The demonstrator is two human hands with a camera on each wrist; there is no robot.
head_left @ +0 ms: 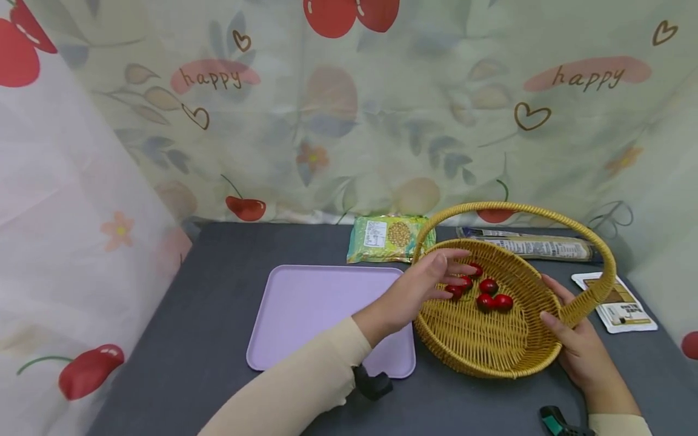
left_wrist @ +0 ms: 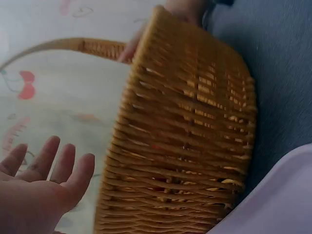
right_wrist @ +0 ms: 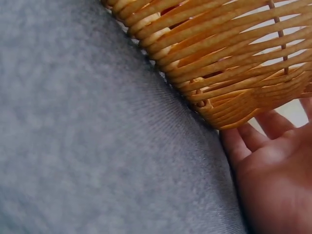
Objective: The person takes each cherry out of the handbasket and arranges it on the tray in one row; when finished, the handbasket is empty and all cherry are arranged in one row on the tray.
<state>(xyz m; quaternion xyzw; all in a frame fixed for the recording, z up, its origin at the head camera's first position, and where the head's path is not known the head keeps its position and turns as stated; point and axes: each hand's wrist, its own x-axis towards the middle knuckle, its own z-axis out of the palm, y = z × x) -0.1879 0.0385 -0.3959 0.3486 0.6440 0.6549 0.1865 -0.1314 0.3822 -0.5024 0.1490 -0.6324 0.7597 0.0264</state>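
Note:
A yellow wicker basket (head_left: 480, 348) with a tall arched handle stands tilted at the right of the table. Inside it lie several shiny dark red cherries (head_left: 489, 286), gathered toward its upper left. My right hand (head_left: 586, 354) grips the basket's right side, thumb over the rim and fingers behind the wall; in the right wrist view its fingers (right_wrist: 236, 146) go under the lower edge. Over the left rim reaches my left hand (head_left: 411, 290), fingers extended and parted, holding nothing. The left wrist view shows that palm (left_wrist: 34, 204) beside the woven wall.
Left of the basket lies a flat lilac tray (head_left: 305, 321), partly under my left forearm. Behind are a green food packet (head_left: 376, 242) and a long dark package (head_left: 551, 247). A white and brown packet (head_left: 624, 312) lies at the right, near the cloth backdrop (head_left: 354, 151).

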